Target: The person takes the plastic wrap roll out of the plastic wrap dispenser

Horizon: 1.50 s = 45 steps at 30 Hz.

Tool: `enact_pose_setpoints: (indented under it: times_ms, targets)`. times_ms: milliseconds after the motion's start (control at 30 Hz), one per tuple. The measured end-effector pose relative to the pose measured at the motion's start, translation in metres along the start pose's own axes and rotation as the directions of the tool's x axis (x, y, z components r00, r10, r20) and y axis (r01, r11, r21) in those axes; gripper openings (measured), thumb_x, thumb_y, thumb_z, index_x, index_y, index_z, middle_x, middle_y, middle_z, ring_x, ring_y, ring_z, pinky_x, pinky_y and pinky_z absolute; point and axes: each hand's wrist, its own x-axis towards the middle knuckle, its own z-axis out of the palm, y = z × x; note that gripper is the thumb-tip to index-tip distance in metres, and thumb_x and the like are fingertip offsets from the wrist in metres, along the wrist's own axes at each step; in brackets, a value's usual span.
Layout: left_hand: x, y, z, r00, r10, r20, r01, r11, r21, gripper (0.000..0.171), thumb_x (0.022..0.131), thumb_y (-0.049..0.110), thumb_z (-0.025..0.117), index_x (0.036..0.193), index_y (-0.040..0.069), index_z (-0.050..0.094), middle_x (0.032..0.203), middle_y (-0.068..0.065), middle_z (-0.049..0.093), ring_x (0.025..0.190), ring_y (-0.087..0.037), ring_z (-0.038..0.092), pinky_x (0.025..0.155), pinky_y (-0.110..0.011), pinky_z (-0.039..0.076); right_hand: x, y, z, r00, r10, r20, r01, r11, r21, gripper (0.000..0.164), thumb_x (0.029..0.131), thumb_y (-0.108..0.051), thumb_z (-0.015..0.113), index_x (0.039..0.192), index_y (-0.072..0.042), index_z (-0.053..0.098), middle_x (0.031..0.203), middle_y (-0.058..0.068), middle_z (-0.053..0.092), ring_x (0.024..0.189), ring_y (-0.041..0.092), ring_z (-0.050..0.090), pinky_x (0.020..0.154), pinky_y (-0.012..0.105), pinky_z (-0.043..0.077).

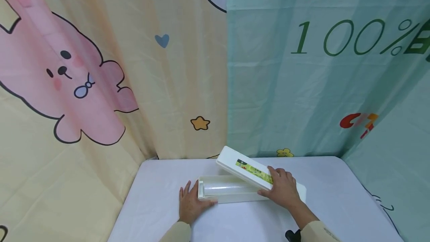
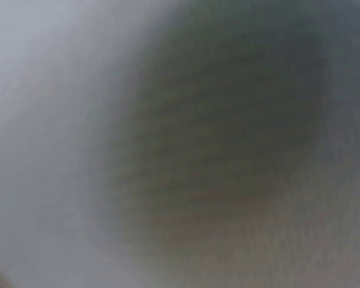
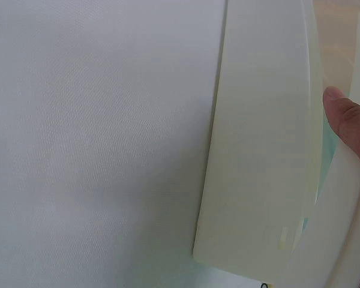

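A long white cling film box (image 1: 235, 198) lies crosswise on the table, its top uncovered at the left, where a shiny roll of film (image 1: 218, 188) shows inside. My left hand (image 1: 192, 205) holds the left end of the box, thumb along its front. With my right hand (image 1: 285, 190) I grip the white lid (image 1: 230, 160), which bears a green and yellow label (image 1: 254, 171). The lid slants across the box, far left end raised. In the right wrist view, the thumb (image 3: 351, 126) presses the lid beside the box wall (image 3: 258, 132). The left wrist view is a blur.
A white cloth covers the table (image 1: 161, 193). Behind it hang a cream curtain (image 1: 181, 85) with cartoon prints and a green curtain (image 1: 262, 85) with lettering. A small black object (image 1: 293, 235) sits by the right sleeve (image 1: 317, 231).
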Motion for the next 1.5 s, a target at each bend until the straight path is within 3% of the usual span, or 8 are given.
enact_pose_setpoints:
  times_ms: [733, 900, 1267, 1500]
  targets:
    - [0.001, 0.002, 0.000, 1.000, 0.000, -0.002, 0.000, 1.000, -0.009, 0.113, 0.053, 0.079, 0.084, 0.143, 0.015, 0.057, 0.137, -0.006, 0.068, 0.146, -0.039, 0.041, 0.124, -0.066, 0.017, -0.020, 0.024, -0.011, 0.994, 0.095, -0.051, -0.091, 0.992, 0.084, 0.108, 0.071, -0.062, 0.085, 0.154, -0.012, 0.036, 0.139, 0.030, 0.046, 0.123, 0.050, 0.043, 0.097, 0.067, 0.038]
    - [0.001, 0.001, 0.000, 1.000, -0.001, -0.004, 0.001, 1.000, -0.003, 0.114, 0.053, 0.079, 0.084, 0.143, 0.015, 0.057, 0.137, -0.006, 0.068, 0.146, -0.039, 0.041, 0.124, -0.066, 0.017, -0.025, 0.032, -0.010, 0.988, 0.146, -0.040, -0.142, 0.986, 0.090, 0.111, 0.071, -0.063, 0.084, 0.154, -0.009, 0.034, 0.140, 0.032, 0.043, 0.125, 0.052, 0.039, 0.099, 0.070, 0.036]
    - [0.001, 0.004, -0.003, 0.999, -0.029, 0.029, 0.028, 1.000, 0.006, 0.115, 0.054, 0.078, 0.084, 0.145, 0.014, 0.055, 0.140, -0.008, 0.067, 0.147, -0.039, 0.040, 0.125, -0.065, 0.015, -0.041, 0.063, -0.010, 0.965, 0.263, -0.009, -0.260, 0.959, 0.112, 0.118, 0.070, -0.069, 0.082, 0.154, -0.005, 0.030, 0.142, 0.036, 0.036, 0.125, 0.054, 0.034, 0.103, 0.072, 0.032]
    - [0.000, 0.003, -0.003, 0.999, -0.022, 0.023, 0.021, 1.000, 0.013, 0.117, 0.053, 0.079, 0.084, 0.145, 0.013, 0.055, 0.140, -0.008, 0.066, 0.147, -0.039, 0.039, 0.126, -0.064, 0.015, -0.047, 0.079, -0.014, 0.931, 0.364, 0.027, -0.364, 0.920, 0.146, 0.120, 0.070, -0.069, 0.081, 0.154, -0.004, 0.027, 0.144, 0.039, 0.029, 0.125, 0.057, 0.028, 0.103, 0.071, 0.029]
